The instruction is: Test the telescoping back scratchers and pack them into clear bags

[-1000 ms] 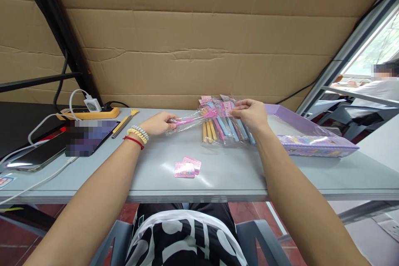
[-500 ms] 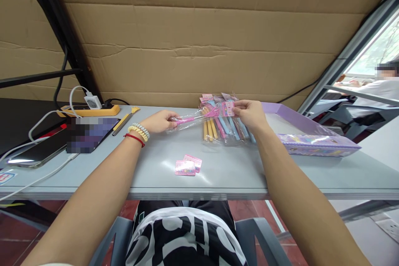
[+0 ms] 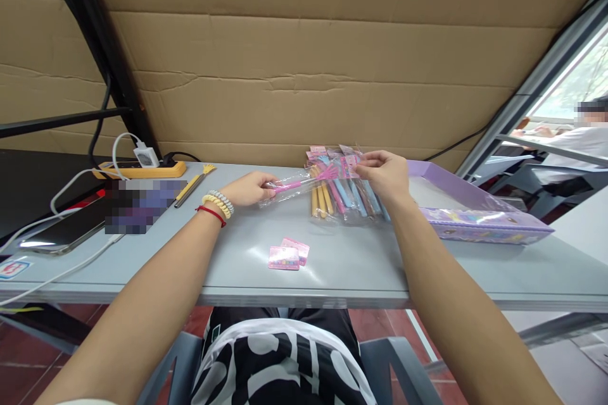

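My left hand (image 3: 253,188) pinches the handle end of a clear plastic bag with a pink back scratcher (image 3: 289,186) inside. At the bag's other end, my right hand (image 3: 384,176) has its thumb and fingers closed on the pink card (image 3: 350,166) in the bag. The bag stretches between both hands above the table. Behind and below it lies a pile of bagged back scratchers (image 3: 354,196) with yellow, pink and blue handles. Two loose pink cards (image 3: 284,257) overlap on the table nearer to me.
An open purple box (image 3: 484,228) stands at the right. On the left are a yellow back scratcher (image 3: 192,185) out of its bag, phones (image 3: 61,228), a yellow power strip (image 3: 166,169) and white cables. A cardboard wall (image 3: 304,88) rises behind the table (image 3: 361,266).
The bagged pink back scratcher stays between both hands. My right-hand fingers have shifted slightly on the card end. The whole view has moved a little.
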The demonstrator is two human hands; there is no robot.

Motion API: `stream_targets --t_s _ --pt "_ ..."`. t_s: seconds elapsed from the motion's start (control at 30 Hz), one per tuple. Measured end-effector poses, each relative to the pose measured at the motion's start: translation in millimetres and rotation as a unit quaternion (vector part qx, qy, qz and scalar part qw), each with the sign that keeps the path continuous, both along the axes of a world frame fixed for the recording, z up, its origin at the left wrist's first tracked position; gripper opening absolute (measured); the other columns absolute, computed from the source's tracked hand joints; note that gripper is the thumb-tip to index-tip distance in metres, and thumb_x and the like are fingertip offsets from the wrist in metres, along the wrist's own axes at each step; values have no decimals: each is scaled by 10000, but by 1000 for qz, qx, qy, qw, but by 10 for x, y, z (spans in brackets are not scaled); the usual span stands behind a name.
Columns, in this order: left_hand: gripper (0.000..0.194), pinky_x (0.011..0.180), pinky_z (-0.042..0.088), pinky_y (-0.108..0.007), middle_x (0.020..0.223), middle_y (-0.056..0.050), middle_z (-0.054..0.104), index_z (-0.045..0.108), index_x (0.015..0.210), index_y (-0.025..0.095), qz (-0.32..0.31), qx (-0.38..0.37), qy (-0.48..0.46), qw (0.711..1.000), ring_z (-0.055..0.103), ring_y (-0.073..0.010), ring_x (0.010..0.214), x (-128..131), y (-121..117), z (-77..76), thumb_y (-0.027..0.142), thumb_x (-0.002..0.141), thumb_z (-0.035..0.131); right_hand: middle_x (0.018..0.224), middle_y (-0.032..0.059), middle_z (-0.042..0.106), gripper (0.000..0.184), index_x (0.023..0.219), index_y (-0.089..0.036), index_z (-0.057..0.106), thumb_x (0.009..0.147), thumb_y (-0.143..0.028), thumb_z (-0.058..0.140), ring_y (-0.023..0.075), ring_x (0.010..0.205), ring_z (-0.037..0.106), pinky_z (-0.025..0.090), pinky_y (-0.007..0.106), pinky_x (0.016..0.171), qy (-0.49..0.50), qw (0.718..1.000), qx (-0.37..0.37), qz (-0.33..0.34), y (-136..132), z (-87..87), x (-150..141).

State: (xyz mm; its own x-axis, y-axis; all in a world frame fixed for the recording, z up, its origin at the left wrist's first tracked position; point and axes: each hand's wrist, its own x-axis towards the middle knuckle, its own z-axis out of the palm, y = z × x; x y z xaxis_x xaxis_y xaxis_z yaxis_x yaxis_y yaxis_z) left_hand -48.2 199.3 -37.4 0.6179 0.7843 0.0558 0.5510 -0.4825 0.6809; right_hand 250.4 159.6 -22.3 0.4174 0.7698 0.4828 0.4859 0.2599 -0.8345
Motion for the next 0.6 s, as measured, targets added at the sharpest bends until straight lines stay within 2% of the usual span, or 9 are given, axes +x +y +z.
stream_targets --t_s 0.1,0.17,0.23,0.3,0.5,0.6 --pt "358 714 454 -306 873 -47 700 625 1053 158 -2 0 -2 1000 607 -185 792 0 8 -8 338 754 546 977 84 688 533 984 -139 637 501 -316 777 177 753 632 516 295 616 4 1000 22 20 39 -14 -14" --pt "353 718 454 -307 874 -42 698 626 1051 162 -2 -2 -6 1000 606 -185 794 -1 11 -13 336 755 546 1015 88 674 514 992 -149 627 567 -409 750 175 788 624 508 274 580 36 999 18 33 74 -20 -18" --pt "353 717 456 -308 872 -43 698 627 1050 160 -1 -5 -11 1000 609 -186 794 0 7 -12 337 754 549 933 75 676 409 922 -153 632 665 -471 665 158 742 606 481 252 532 82 995 6 48 95 -19 -21" --pt "353 721 459 -309 873 -44 701 632 1047 159 -5 -8 -19 1000 612 -185 794 3 -4 -4 342 754 556 843 53 669 330 856 -157 635 700 -447 629 138 677 577 453 238 507 99 993 -11 60 98 -18 -22" --pt "359 721 461 -314 858 -53 705 645 1028 153 -12 -29 -28 999 615 -188 785 23 -40 24 365 742 606 661 12 616 223 760 -145 630 609 -298 690 115 569 510 391 244 512 23 997 -41 62 91 -73 14" --pt "329 688 458 -308 832 -53 694 635 1006 147 -25 -40 -34 998 604 -174 736 41 -40 13 360 758 602 625 1 587 164 730 -148 614 624 -269 647 108 540 465 356 251 515 -15 999 -37 18 110 -89 36"
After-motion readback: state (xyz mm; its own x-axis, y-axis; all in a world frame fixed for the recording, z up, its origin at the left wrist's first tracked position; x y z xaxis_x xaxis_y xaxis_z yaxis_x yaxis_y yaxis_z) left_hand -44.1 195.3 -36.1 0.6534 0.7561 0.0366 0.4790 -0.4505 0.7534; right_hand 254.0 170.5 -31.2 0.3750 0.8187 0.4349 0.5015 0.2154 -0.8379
